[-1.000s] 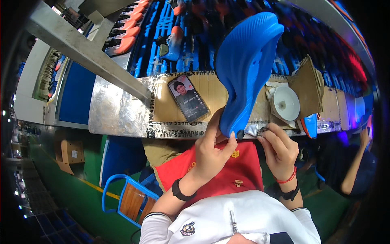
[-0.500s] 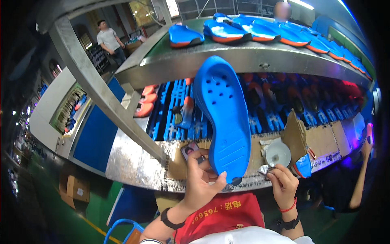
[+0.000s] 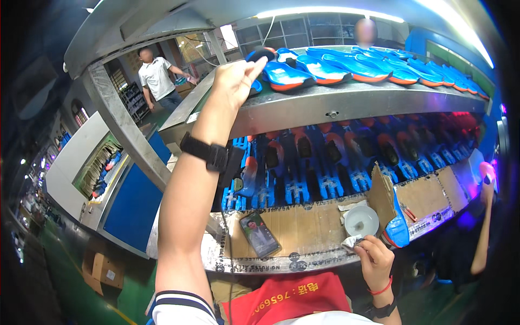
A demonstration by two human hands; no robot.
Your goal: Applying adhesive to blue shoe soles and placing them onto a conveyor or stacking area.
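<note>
My left arm stretches up over the upper metal shelf, and my left hand (image 3: 236,81) is closed there, thumb and finger at the black end of a blue shoe sole (image 3: 261,54). Most of that sole is hidden behind the hand. Blue soles with orange edges (image 3: 290,76) lie in a row just right of it. Low at the right, my right hand (image 3: 376,262) pinches a crumpled whitish cloth (image 3: 351,242) by the near rim of a white bowl (image 3: 369,229). A phone (image 3: 260,234) lies on the cardboard-covered ledge (image 3: 309,230) between my arms.
Below the shelf stand rows of blue racks with orange and blue shoe parts (image 3: 330,149). An upright cardboard flap (image 3: 383,197), a blue sole (image 3: 398,230) and red-handled pliers (image 3: 410,214) are right of the bowl. A metal post (image 3: 127,130) rises at left. Another person's arm (image 3: 482,233) is at far right.
My left hand has carried the blue sole from above the ledge up to the shelf, uncovering the phone. My right hand stays by the bowl with the cloth.
</note>
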